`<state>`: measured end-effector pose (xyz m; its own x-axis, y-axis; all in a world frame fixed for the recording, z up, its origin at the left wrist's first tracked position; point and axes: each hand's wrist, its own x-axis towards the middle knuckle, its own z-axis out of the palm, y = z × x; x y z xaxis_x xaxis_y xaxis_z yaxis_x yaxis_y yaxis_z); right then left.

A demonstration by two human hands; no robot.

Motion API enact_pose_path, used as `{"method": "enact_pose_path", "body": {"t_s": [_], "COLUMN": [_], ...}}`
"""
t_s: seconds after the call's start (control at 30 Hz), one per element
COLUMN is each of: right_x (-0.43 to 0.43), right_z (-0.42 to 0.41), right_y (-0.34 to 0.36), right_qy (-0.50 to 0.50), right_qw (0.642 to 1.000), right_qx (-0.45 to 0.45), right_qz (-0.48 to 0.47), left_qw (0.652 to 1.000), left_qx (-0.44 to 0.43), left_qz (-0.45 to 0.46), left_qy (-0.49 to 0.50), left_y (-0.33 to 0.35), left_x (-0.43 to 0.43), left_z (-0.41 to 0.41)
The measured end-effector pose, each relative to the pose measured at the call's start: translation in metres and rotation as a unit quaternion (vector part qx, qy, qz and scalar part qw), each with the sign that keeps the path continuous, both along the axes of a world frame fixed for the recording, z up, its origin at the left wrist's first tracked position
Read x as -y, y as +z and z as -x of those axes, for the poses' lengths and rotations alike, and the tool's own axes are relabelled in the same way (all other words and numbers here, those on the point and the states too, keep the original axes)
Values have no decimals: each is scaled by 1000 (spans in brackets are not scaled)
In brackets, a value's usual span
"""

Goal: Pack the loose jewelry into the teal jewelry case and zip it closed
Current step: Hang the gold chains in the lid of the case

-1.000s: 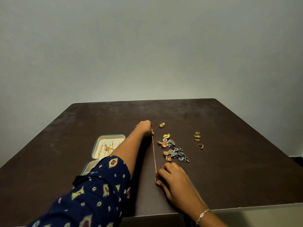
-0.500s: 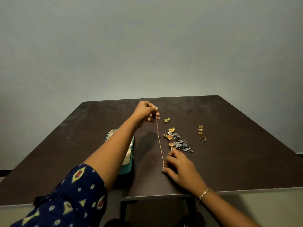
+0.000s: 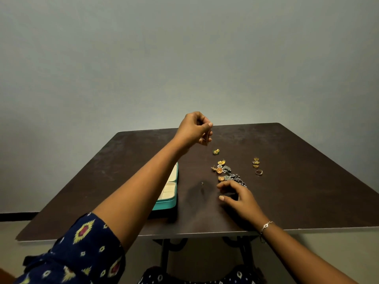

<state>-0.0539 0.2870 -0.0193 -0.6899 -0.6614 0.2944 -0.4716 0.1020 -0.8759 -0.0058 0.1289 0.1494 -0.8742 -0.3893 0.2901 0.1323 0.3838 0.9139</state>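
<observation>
Presently — chain (image 3: pixel 205 160) lifted, hanging near-vertical.
Pinched by left hand (image 3: pixel 193 129); right hand (image 3: pixel 238 196) loose, empty; case (image 3: pixel 167 201) below-left — nearer the left.

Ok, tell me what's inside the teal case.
The teal case lies open, showing cream padded compartments that look empty. The left forearm hides most of the interior, so whatever jewelry lies there cannot be seen.
</observation>
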Motion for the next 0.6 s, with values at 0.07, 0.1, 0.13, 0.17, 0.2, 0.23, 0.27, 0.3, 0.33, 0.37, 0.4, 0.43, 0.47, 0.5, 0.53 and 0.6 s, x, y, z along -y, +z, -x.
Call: {"method": "enact_pose_path", "body": {"t_s": [0.07, 0.1, 0.13, 0.17, 0.2, 0.23, 0.27, 0.3, 0.33, 0.37, 0.4, 0.43, 0.47, 0.5, 0.53, 0.6], "right_x": [-1, -1, 0, 0, 0, 0, 0, 0, -1, -1, -2, -2, -2, -2, -1, -1], "right_z": [-2, -2, -2, -2, -2, -2, -2, -3, -4, -6, -8, -10, -13, -17, -19, -23], "right_y": [-1, -2, -3, -3, -3, -3, -2, -2, -2, -1, 1, 3, 4, 6, 8, 11], "right_qy": [16, 26, 36, 47, 56, 64, 71, 78, 89, 103, 117, 129, 142, 154, 165, 182], "right_qw": [1000, 999, 998, 997, 995, 993, 991, 988, 984, 979, 974, 968, 959, 947, 934, 917], "right_qx": [21, 31, 41, 51, 61, 71, 84, 101, 121, 141, 159, 180, 208, 242, 273, 314], "right_qz": [7, 14, 24, 36, 48, 62, 76, 89, 99, 105, 110, 119, 131, 146, 159, 166], "left_qw": [1000, 1000, 1000, 1000, 1000, 999, 999, 999, 999, 999, 999, 999, 999, 999, 1000, 1000], "left_qx": [-8, -11, -14, -17, -18, -20, -21, -22, -22, -22, -21, -21, -20, -21, -21, -20], "left_qz": [11, 15, 20, 22, 25, 27, 28, 29, 29, 28, 28, 27, 26, 24, 21, 17], "left_qy": [-1, -2, -2, -3, -3, -3, -4, -5, -7, -8, -7, -7, -5, -2, 0, 6], "left_y": [5, 8, 10, 11, 13, 14, 15, 15, 15, 15, 15, 15, 14, 13, 13, 12], "left_x": [-6, -9, -11, -12, -14, -15, -17, -18, -20, -21, -21, -22, -21, -21, -20, -17], "left_z": [-8, -10, -11, -12, -14, -15, -16, -17, -18, -19, -20, -20, -21, -22, -23, -24]}}
